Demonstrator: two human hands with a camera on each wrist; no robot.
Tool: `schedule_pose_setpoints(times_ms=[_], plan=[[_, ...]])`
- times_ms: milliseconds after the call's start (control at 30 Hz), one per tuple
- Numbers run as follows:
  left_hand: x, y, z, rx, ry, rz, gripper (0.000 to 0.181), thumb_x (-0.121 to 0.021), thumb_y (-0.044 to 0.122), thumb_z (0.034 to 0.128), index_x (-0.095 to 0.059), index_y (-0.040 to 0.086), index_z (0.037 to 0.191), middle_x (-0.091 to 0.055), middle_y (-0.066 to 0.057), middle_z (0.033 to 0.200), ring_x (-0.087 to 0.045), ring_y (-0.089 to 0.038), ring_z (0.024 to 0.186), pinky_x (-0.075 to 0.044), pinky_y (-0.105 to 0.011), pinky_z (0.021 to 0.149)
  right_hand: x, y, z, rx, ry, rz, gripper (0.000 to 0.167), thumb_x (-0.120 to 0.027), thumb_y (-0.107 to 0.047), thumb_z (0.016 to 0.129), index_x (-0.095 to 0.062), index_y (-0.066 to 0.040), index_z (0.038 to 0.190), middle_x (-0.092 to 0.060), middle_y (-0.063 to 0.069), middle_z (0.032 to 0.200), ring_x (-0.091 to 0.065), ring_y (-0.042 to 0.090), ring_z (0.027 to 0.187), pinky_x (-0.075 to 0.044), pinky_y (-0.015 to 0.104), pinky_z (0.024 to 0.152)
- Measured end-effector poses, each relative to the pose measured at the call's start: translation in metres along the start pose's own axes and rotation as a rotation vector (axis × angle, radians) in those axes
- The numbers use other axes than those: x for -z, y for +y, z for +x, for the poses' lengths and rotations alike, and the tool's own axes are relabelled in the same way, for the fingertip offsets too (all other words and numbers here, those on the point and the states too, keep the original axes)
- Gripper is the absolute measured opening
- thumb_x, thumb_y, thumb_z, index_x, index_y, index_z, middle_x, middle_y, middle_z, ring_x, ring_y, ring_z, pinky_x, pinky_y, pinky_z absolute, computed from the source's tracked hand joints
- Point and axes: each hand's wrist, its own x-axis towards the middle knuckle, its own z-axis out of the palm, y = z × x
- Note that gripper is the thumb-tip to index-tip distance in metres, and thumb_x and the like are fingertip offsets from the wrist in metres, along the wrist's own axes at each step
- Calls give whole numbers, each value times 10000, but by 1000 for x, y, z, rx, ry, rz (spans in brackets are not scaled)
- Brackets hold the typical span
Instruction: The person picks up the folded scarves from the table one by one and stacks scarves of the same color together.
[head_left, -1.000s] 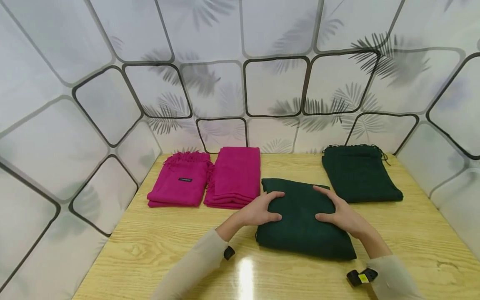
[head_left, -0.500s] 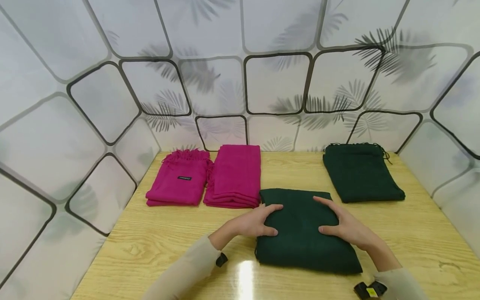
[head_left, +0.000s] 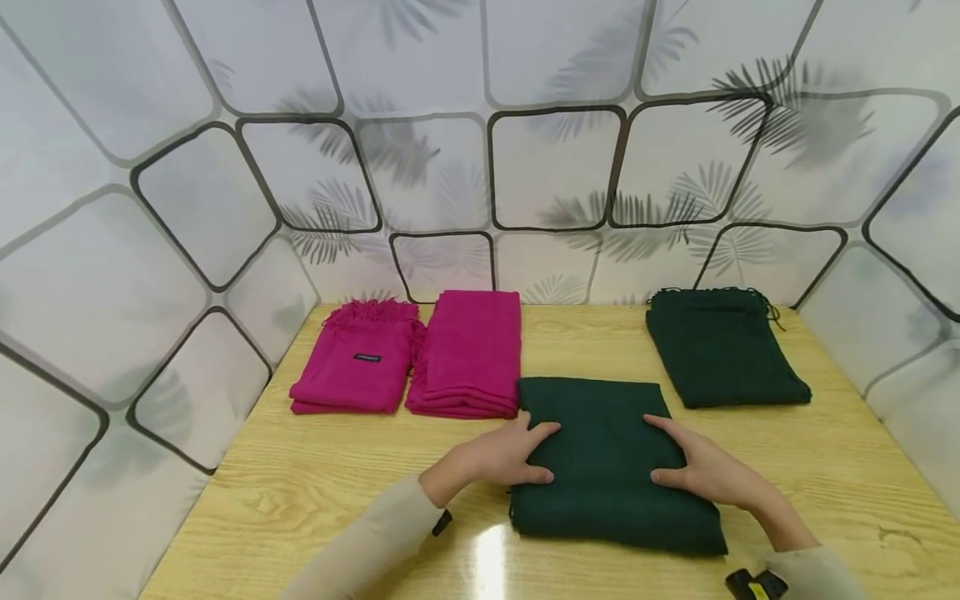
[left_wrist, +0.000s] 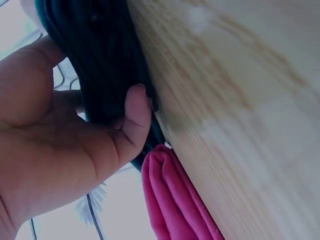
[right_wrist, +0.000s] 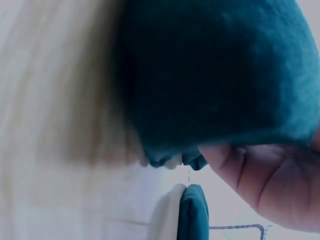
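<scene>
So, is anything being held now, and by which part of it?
The left hand and right hand hold the nearer green cloth by its opposite sides.

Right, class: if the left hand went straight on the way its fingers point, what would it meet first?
The left hand would first meet the nearer green cloth, whose side it touches; how firmly is hard to tell.

A dark green cloth point(head_left: 603, 462) lies folded, thick and squarish, on the table point(head_left: 262, 492).
</scene>
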Motion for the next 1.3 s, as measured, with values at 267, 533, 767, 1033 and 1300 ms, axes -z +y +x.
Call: schedule_pose_setpoints(times_ms=[267,533,767,1033,1300], plan=[[-1,7,5,-20,4,144,728,-573,492,980,-263,225,1582,-355,-201,1505,-500,-271,1283,-454,-330,1021,4,5,-3,-8,6,-22,816,-774,-251,867,-348,45,1496,-366,375,1464,-427,543,1292,-410,638,976],[3,17,-9,125,77,400,762,-409,659,969,-225,268,1596,-325,-183,1563,-460,-341,1296,-459,-433,1010,9,3,-3,-2,10,-151,821,-792,-301,847,-393,59,1468,-450,370,1356,-509,505,1189,-453,610,922],[11,21,-8,-10,47,263,936,-457,735,904,-36,291,1611,55,-134,1666,-101,-399,1509,-215,-535,1183,-1,-9,-2,100,142,-298,890,-828,-390,791,-405,-56,1499,-258,380,1489,-301,633,1301,-328,751,928],[3,24,12,31,-64,290,1108,-549,809,797,50,333,1598,73,-134,1664,5,-396,1516,-132,-486,1214,-6,-11,13,161,-98,-230,1183,-835,-553,709,-151,-210,1611,-14,342,1597,42,636,1404,-66,854,940],[-1,24,17,100,-117,243,1135,-627,794,752,-21,348,1602,31,-124,1666,-8,-363,1522,-131,-460,1218,-8,-6,22,111,-179,-224,1204,-836,-582,690,-162,-189,1608,0,337,1600,51,628,1409,-69,880,910]])
